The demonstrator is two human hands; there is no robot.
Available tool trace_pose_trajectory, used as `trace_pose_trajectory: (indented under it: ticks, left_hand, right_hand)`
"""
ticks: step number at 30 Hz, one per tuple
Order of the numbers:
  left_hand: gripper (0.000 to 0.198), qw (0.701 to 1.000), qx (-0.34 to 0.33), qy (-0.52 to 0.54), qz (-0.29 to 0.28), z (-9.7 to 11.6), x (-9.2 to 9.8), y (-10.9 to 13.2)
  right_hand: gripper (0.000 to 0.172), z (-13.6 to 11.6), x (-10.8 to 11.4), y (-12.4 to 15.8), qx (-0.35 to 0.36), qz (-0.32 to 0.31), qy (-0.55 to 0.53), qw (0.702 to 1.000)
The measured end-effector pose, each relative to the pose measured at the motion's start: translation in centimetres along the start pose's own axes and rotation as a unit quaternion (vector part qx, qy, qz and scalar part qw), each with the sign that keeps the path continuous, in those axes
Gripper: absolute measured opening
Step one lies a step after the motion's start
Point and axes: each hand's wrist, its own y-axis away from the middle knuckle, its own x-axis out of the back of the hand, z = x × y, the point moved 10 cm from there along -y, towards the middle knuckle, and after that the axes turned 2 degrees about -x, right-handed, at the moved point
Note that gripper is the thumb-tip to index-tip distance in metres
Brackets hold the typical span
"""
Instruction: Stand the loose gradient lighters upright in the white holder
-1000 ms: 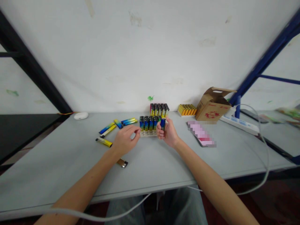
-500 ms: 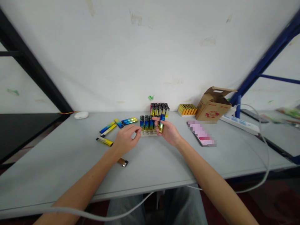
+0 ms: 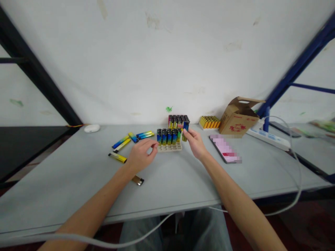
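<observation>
My right hand (image 3: 195, 142) grips a blue-and-yellow lighter (image 3: 185, 126), black top up, just right of the white tray (image 3: 170, 147). In the tray's back part several blue lighters (image 3: 169, 137) stand upright; its front holes show bare. My left hand (image 3: 143, 153) is closed at the tray's left end, thumb and forefinger pinched against its edge, the other fingers hidden. Left of that hand lie several loose lighters (image 3: 120, 142), some blue, some yellow. A brown-yellow lighter (image 3: 138, 180) is partly hidden beneath my left wrist.
Behind the tray stands a block of upright lighters (image 3: 178, 120). Further right are orange-yellow cylinders (image 3: 209, 122) in a tray, an open cardboard box (image 3: 238, 120), a phone (image 3: 225, 149) and a power strip (image 3: 269, 138). A white case (image 3: 91, 128) sits at the back left.
My right hand has moved right with the lighter, off the front of the tray, and its fingers have closed around it more upright. The left hand stays at the tray's end.
</observation>
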Motion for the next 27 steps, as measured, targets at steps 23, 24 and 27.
trace_pose_trajectory:
  ticks: [23,24,27]
  left_hand:
    - [0.019,1.0,0.016,0.012,-0.006,-0.2,0.0,-0.1]
    - [0.019,1.0,0.015,0.012,-0.008,-0.2,0.0,-0.1]
    - [0.019,1.0,0.014,0.011,-0.011,-0.1,-0.1,-0.1]
  right_hand:
    - [0.02,2.0,2.9,-0.8,0.013,0.046,0.238,0.97]
    - [0.02,2.1,2.8,-0.8,0.015,0.042,0.238,0.97]
    - [0.016,2.3,2.5,-0.9,0.021,0.028,0.244,0.969]
